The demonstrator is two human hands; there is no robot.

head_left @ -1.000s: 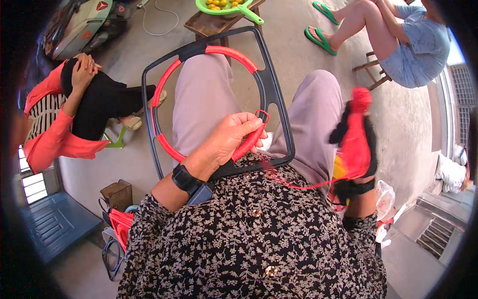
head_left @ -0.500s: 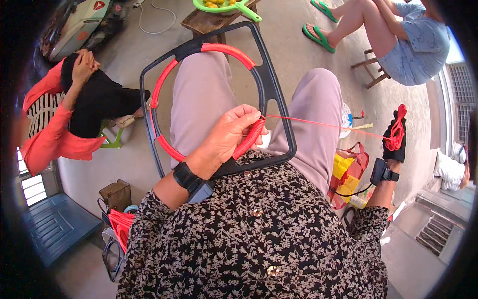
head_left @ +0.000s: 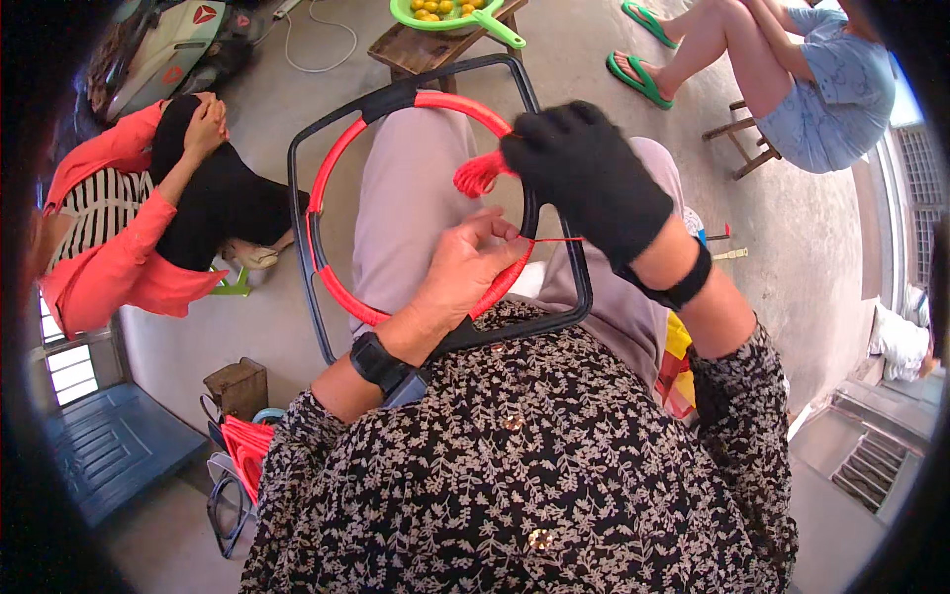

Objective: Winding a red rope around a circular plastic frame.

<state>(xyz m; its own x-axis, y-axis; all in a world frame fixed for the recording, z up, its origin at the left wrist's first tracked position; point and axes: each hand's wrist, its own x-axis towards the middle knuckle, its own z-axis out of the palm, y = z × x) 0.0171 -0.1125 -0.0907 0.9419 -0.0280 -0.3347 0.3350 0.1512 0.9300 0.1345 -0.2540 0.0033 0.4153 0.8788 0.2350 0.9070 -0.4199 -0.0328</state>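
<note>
A black rounded frame (head_left: 301, 233) with a ring inside it rests across my lap. Red cord (head_left: 346, 294) is wound tightly round several stretches of the ring; black stretches show between them. My bare left hand (head_left: 457, 265) grips the ring's lower right part, its thumb and fingertips closed over the last turns of cord. Over the right side of the frame is my right hand (head_left: 599, 183), in a black glove, closed on a looped bundle of red cord (head_left: 481, 175) that hangs inside the ring. A thin strand (head_left: 556, 239) runs from the left fingertips to beneath the glove.
A wooden stool (head_left: 421, 54) ahead bears a green basket (head_left: 500, 30) of yellow fruit. One person in a coral top (head_left: 129, 257) sits at left, another in blue (head_left: 841, 99) at far right. A red and yellow bag (head_left: 679, 366) lies by my right leg.
My right hand has swung in from far right to over the frame, bringing the cord bundle with it. The long taut strand has become short. My left hand keeps its grip on the ring.
</note>
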